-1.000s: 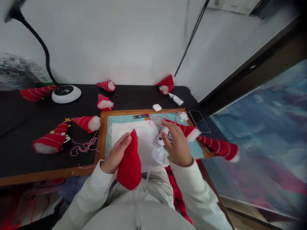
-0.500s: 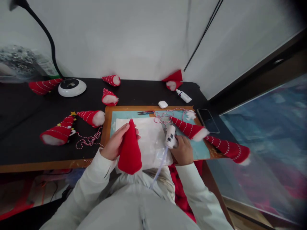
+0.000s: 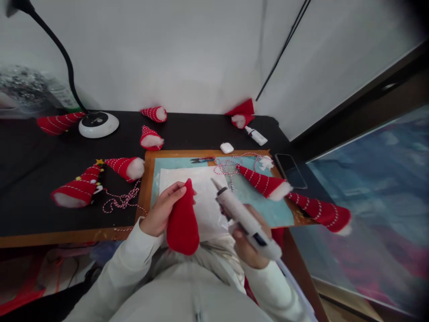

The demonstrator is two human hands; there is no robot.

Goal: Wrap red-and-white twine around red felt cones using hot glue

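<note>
A plain red felt cone (image 3: 182, 223) is gripped near its tip by my left hand (image 3: 163, 209), its wide end towards my body. My right hand (image 3: 250, 243) is wrapped round a white glue gun (image 3: 246, 219), whose nozzle points up and left, apart from the cone. Beneath both lies a white sheet (image 3: 208, 188) on a light blue mat (image 3: 281, 210). Just beyond the glue gun rests a red cone with twine bands and white stuffing (image 3: 261, 181). Red-and-white twine (image 3: 228, 167) is tangled beside that cone's tip.
Several twine-wrapped cones lie around, one decorated with a star (image 3: 77, 187). Pliers-like cutters (image 3: 201, 159), a white case (image 3: 227, 147), a small white bottle (image 3: 256, 135) and a phone (image 3: 291, 171) lie farther back. A lamp base (image 3: 98, 125) stands at the left.
My right hand has lifted and turned the glue gun, so its nozzle now points up and left. The red cone in my left hand has shifted slightly towards my body.
</note>
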